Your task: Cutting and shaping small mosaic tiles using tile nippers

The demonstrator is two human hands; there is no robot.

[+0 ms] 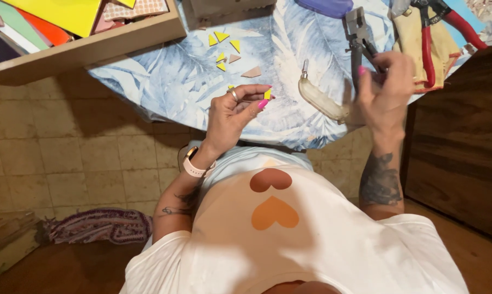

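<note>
Over the tabletop [289,109], covered in a blue leaf-print cloth, I see both hands working near the front edge. The left hand [232,111] pinches a small yellow tile piece [267,94] between thumb and fingertips; that grip is closed on the piece and holds it clear of the cloth, probably to keep it free for trimming. The right hand [385,90] is wrapped around the pale handles of a pair of nippers [344,76], with the metal head pointing up and away; the handles look squeezed together, so this grip is closed on the tool.

The yellow piece sits between the two hands, well apart from the nipper head. More yellow triangles [222,44] and a few tan chips lie scattered farther back on the cloth, near a wooden tray [93,46] of coloured sheets at the left rear. Red-handled pliers [428,38] rest on a yellowish glove at the right rear.

Open cloth remains between the hands and the scattered chips. The tabletop edge curves just beside both wrists, with tiled floor below.
</note>
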